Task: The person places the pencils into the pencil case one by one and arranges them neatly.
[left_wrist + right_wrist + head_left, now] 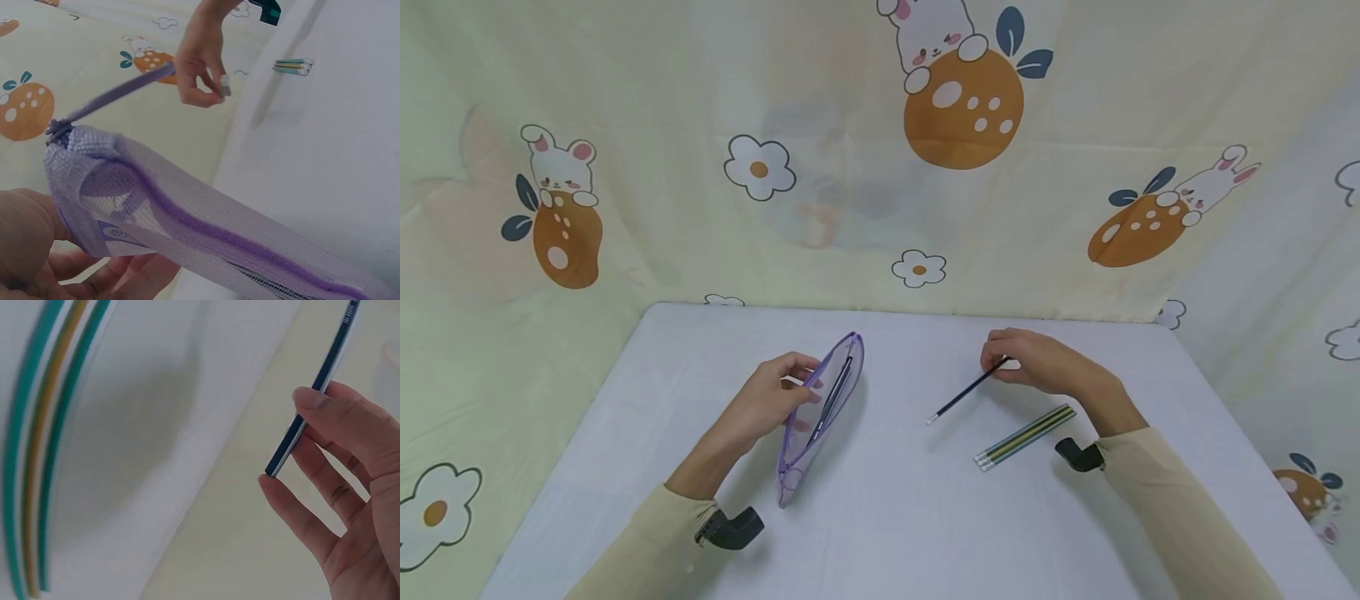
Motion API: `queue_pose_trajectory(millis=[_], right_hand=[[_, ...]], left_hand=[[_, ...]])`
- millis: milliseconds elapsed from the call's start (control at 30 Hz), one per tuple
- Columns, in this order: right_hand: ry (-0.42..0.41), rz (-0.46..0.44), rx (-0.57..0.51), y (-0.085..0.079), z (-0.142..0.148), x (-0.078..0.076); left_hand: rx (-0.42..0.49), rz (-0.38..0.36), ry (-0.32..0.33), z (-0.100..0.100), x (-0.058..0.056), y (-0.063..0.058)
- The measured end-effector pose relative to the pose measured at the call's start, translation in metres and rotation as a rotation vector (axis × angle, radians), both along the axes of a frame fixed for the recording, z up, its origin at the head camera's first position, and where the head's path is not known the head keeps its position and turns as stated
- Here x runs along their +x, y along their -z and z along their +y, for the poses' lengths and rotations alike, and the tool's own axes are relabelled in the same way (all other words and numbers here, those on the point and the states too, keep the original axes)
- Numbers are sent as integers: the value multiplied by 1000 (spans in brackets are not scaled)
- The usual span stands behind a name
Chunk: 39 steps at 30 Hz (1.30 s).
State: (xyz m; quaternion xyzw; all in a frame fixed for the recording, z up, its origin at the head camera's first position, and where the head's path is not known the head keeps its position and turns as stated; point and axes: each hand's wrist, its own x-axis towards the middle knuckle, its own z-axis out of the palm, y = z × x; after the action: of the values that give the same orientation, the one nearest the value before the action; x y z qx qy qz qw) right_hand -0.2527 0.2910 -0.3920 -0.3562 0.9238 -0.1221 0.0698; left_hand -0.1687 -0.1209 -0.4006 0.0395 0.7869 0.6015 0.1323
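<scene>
A purple mesh zip pouch (820, 417) is held upright above the left part of the table by my left hand (778, 392), thumb on one side and fingers on the other. Dark pencils (832, 400) show inside it through the mesh. In the left wrist view the purple zip runs along the pouch (212, 231), with a strap at its end. My right hand (1037, 360) pinches a dark blue pencil (967, 392) near one end; its white-tipped end points toward the pouch. The right wrist view shows thumb and fingers on the dark pencil (312, 394).
Several green and yellow striped pencils (1025, 437) lie side by side on the white table (910, 533), below my right hand. A patterned cloth (835, 167) with rabbits and flowers hangs behind the table. Each wrist carries a black camera mount (730, 529).
</scene>
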Motion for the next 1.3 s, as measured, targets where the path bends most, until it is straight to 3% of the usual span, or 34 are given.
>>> queue_pose_trajectory(millis=[500,867,1300], right_hand=[[-135,233,-56,-37,-62,-1],[-247,311,-91,-53,-101,-7],[-300,371,-56,-63,-137,-8]], left_hand=[[6,-9,-4,1,1,-1],[-4,1,-3,2,2,-1],[-11,-5,-4,3,1,-1]])
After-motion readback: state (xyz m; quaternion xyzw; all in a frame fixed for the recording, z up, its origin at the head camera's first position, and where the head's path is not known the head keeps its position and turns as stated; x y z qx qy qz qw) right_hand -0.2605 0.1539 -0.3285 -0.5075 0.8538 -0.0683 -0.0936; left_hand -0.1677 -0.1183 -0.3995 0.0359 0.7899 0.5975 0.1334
